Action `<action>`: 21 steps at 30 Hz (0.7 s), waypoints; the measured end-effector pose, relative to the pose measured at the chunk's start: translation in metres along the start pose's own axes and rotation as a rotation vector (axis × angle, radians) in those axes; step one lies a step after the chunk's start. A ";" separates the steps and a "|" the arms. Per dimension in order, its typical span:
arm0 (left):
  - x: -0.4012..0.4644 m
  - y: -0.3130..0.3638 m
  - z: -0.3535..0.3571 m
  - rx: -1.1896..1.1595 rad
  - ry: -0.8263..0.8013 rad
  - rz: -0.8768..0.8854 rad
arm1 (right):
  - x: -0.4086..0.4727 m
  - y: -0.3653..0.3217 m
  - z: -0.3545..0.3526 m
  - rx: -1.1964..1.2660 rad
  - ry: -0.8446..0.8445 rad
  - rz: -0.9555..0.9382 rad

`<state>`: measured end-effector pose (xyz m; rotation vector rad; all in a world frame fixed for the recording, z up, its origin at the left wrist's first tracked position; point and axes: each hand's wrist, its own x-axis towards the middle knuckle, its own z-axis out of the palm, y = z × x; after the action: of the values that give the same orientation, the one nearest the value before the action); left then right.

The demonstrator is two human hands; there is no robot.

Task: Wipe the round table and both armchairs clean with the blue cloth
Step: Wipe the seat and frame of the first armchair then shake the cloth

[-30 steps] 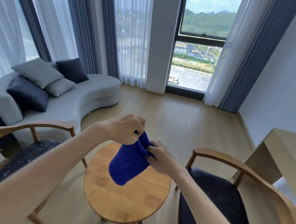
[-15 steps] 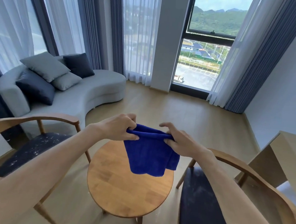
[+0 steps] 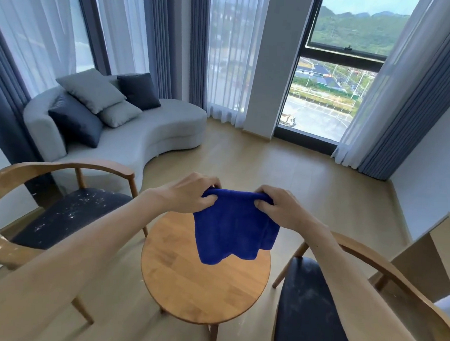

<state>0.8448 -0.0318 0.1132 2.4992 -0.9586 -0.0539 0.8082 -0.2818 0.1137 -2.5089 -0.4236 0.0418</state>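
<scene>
The blue cloth [image 3: 234, 231] hangs in the air above the far part of the round wooden table [image 3: 204, 282]. My left hand [image 3: 190, 196] grips its top left corner and my right hand [image 3: 277, 207] grips its top right corner, holding the upper edge stretched between them. The left armchair [image 3: 66, 213] has a wooden frame and a dark seat speckled with white crumbs. The right armchair [image 3: 313, 310] has a dusty dark seat, partly hidden by my right forearm.
A grey curved sofa [image 3: 131, 141] with several cushions stands at the back left. Curtains and a tall window [image 3: 326, 97] fill the far wall. A light wooden desk [image 3: 434, 259] stands at the right edge. Bare wood floor lies between the sofa and the table.
My hands moved apart and spread the bunched cloth open, so it now hangs flat between them. The camera view shifted slightly to the left and back.
</scene>
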 end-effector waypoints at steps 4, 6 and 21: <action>-0.009 0.003 0.002 0.075 0.026 -0.004 | 0.002 -0.005 0.004 0.051 -0.002 -0.019; -0.013 0.003 0.000 0.192 0.032 0.019 | 0.003 -0.009 0.005 0.064 -0.009 -0.028; -0.040 0.017 -0.010 -1.014 0.240 -0.973 | 0.035 -0.077 0.080 0.434 -0.196 -0.018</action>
<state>0.8059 -0.0126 0.1241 1.6919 0.4045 -0.4116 0.8096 -0.1673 0.0926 -2.0790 -0.4609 0.3382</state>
